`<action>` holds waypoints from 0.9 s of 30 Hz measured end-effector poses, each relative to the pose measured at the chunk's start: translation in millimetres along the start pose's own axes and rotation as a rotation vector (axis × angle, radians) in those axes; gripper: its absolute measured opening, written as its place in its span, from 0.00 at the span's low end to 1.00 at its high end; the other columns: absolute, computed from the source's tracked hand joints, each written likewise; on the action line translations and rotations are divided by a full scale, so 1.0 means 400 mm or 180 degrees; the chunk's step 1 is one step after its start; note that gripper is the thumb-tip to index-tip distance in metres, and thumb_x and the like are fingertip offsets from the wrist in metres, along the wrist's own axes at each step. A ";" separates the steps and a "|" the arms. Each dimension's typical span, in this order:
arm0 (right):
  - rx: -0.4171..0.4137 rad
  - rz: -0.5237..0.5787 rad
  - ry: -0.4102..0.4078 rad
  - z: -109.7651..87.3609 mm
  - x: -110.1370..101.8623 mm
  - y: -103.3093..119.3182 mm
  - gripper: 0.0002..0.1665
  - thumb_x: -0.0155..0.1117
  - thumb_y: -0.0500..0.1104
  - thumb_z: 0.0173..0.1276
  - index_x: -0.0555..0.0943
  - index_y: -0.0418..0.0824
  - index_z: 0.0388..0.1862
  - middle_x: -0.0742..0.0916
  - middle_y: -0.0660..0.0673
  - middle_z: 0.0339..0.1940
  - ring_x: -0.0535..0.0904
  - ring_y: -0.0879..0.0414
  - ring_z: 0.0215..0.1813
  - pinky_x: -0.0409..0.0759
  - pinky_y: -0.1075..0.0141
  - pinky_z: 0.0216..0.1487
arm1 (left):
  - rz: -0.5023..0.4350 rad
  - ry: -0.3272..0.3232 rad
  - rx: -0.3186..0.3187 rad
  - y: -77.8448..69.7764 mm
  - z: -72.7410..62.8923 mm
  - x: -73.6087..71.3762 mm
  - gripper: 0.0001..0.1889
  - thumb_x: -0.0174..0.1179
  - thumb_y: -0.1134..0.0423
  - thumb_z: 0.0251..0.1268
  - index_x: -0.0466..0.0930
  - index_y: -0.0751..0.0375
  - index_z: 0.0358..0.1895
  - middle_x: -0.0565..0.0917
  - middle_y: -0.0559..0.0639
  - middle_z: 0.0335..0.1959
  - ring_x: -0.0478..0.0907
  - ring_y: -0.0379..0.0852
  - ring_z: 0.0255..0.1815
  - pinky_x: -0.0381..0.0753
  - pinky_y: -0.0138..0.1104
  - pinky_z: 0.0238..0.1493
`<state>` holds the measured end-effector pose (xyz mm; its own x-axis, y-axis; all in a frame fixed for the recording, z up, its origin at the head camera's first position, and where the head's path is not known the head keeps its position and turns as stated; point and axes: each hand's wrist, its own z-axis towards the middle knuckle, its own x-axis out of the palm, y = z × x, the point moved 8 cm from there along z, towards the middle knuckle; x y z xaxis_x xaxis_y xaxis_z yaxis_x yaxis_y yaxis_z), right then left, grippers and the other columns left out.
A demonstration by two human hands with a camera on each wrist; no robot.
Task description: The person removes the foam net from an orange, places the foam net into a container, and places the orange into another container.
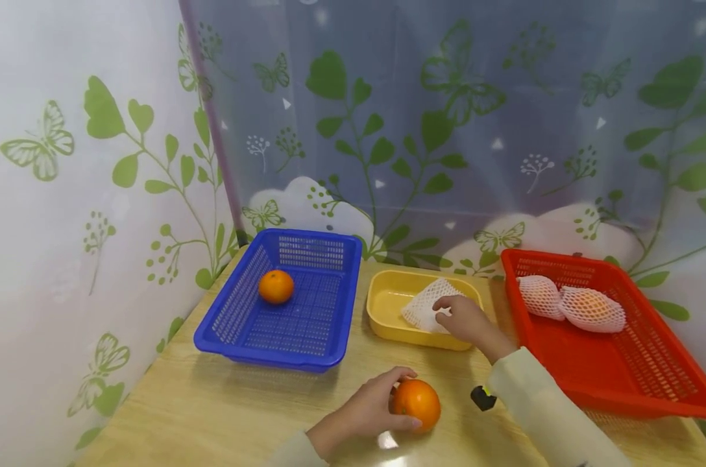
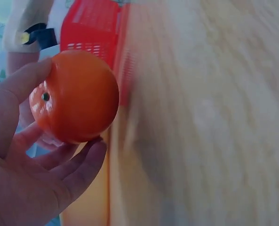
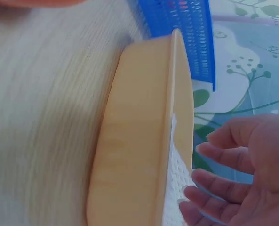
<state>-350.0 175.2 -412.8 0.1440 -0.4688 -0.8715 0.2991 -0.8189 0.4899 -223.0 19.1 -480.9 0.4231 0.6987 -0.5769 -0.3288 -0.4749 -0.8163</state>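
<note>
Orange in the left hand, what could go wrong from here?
The orange is smooth and round, so it might slip from the left hand and roll across the table. The white net in the yellow tray lies close to the right hand, whose fingers could snag its mesh.

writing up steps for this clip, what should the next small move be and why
Probably lift the orange in the left hand toward the blue basket: this orange is bare, a second bare orange lies there, and the white net is in the yellow tray, by the right hand.
</note>
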 end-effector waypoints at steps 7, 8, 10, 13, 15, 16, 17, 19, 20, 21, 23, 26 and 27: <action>-0.0418 0.0349 -0.0556 -0.018 0.025 0.054 0.14 0.62 0.37 0.67 0.81 0.33 0.50 0.83 0.35 0.51 0.79 0.39 0.51 0.78 0.46 0.51 | -0.0696 0.0019 -0.0097 -0.010 -0.031 -0.077 0.28 0.72 0.55 0.55 0.73 0.47 0.60 0.78 0.46 0.53 0.78 0.38 0.44 0.79 0.28 0.45; -0.0492 0.0403 -0.0640 -0.021 0.026 0.063 0.15 0.63 0.37 0.67 0.81 0.33 0.51 0.83 0.35 0.51 0.79 0.39 0.51 0.79 0.46 0.50 | -0.0779 0.0022 -0.0109 -0.013 -0.038 -0.092 0.28 0.72 0.56 0.55 0.74 0.47 0.60 0.78 0.47 0.54 0.78 0.39 0.44 0.79 0.29 0.45; -0.0605 0.0527 -0.0749 -0.026 0.035 0.080 0.19 0.65 0.38 0.66 0.79 0.33 0.54 0.82 0.35 0.53 0.78 0.40 0.51 0.79 0.47 0.50 | -0.1015 0.0038 -0.0121 -0.018 -0.054 -0.121 0.28 0.71 0.57 0.57 0.73 0.49 0.61 0.78 0.50 0.54 0.79 0.41 0.45 0.80 0.31 0.46; -0.0695 0.0657 -0.0755 -0.027 0.056 0.106 0.26 0.68 0.43 0.65 0.76 0.35 0.60 0.80 0.36 0.58 0.77 0.39 0.56 0.78 0.45 0.53 | -0.1484 0.0074 -0.0061 -0.026 -0.080 -0.167 0.28 0.67 0.59 0.62 0.70 0.55 0.65 0.76 0.57 0.57 0.80 0.47 0.49 0.81 0.36 0.50; -0.0723 0.0727 -0.0673 -0.026 0.073 0.127 0.31 0.69 0.48 0.65 0.74 0.37 0.63 0.78 0.38 0.62 0.74 0.40 0.61 0.75 0.44 0.57 | -0.1759 0.0058 -0.0019 -0.026 -0.095 -0.205 0.28 0.64 0.60 0.65 0.67 0.59 0.66 0.74 0.61 0.59 0.79 0.51 0.53 0.80 0.39 0.53; -0.0738 0.0756 -0.0622 -0.025 0.081 0.138 0.33 0.69 0.50 0.65 0.73 0.38 0.65 0.77 0.38 0.64 0.73 0.40 0.63 0.74 0.43 0.59 | -0.1845 0.0023 -0.0002 -0.025 -0.101 -0.227 0.28 0.62 0.60 0.66 0.65 0.60 0.67 0.73 0.63 0.60 0.78 0.53 0.55 0.79 0.41 0.54; -0.0764 0.0788 -0.0575 -0.024 0.088 0.151 0.35 0.69 0.52 0.64 0.72 0.39 0.67 0.75 0.39 0.66 0.71 0.40 0.65 0.73 0.43 0.60 | -0.1896 -0.0017 0.0012 -0.022 -0.108 -0.249 0.28 0.61 0.60 0.67 0.64 0.61 0.68 0.72 0.64 0.62 0.77 0.55 0.57 0.78 0.42 0.55; -0.0798 0.0865 -0.0487 -0.022 0.102 0.177 0.39 0.69 0.55 0.64 0.69 0.41 0.69 0.72 0.39 0.69 0.68 0.41 0.69 0.70 0.42 0.63 | -0.1897 -0.0143 0.0011 -0.014 -0.119 -0.294 0.29 0.59 0.59 0.68 0.62 0.60 0.68 0.71 0.64 0.63 0.75 0.56 0.59 0.77 0.43 0.56; -0.0810 0.0917 -0.0448 -0.022 0.107 0.191 0.41 0.69 0.56 0.63 0.68 0.42 0.70 0.71 0.40 0.71 0.66 0.41 0.70 0.68 0.41 0.64 | -0.1891 -0.0207 0.0006 -0.008 -0.124 -0.314 0.29 0.59 0.58 0.69 0.61 0.60 0.69 0.70 0.64 0.63 0.74 0.57 0.60 0.77 0.44 0.57; -0.0823 0.0948 -0.0414 -0.021 0.112 0.204 0.42 0.69 0.56 0.63 0.67 0.42 0.71 0.70 0.39 0.72 0.64 0.41 0.72 0.66 0.41 0.65 | -0.1859 -0.0272 -0.0008 -0.002 -0.129 -0.333 0.29 0.58 0.58 0.69 0.61 0.59 0.69 0.70 0.64 0.64 0.74 0.56 0.60 0.77 0.44 0.57; -0.0843 0.0985 -0.0349 -0.021 0.123 0.227 0.45 0.68 0.58 0.63 0.64 0.42 0.73 0.67 0.39 0.74 0.61 0.40 0.73 0.63 0.39 0.67 | -0.1847 -0.0343 -0.0020 0.008 -0.135 -0.363 0.28 0.56 0.57 0.71 0.59 0.58 0.70 0.69 0.63 0.65 0.74 0.56 0.60 0.77 0.44 0.57; -0.0789 0.1001 -0.0251 -0.022 0.138 0.252 0.47 0.68 0.59 0.62 0.62 0.44 0.75 0.63 0.39 0.76 0.58 0.41 0.75 0.59 0.38 0.68 | -0.1893 -0.0420 -0.0005 0.018 -0.138 -0.396 0.28 0.53 0.56 0.74 0.55 0.56 0.72 0.68 0.64 0.67 0.73 0.55 0.61 0.75 0.45 0.60; -0.0771 0.0994 -0.0217 -0.022 0.143 0.260 0.48 0.68 0.60 0.62 0.61 0.45 0.75 0.62 0.40 0.76 0.57 0.41 0.75 0.58 0.38 0.69 | -0.1902 -0.0449 -0.0001 0.020 -0.138 -0.405 0.28 0.52 0.56 0.74 0.55 0.55 0.72 0.68 0.64 0.67 0.73 0.55 0.61 0.75 0.45 0.60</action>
<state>-302.2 66.0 -411.8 0.2028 -0.7104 -0.6739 0.4658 -0.5354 0.7045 -247.7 -127.6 -395.6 0.4184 0.9082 -0.0102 -0.0689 0.0206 -0.9974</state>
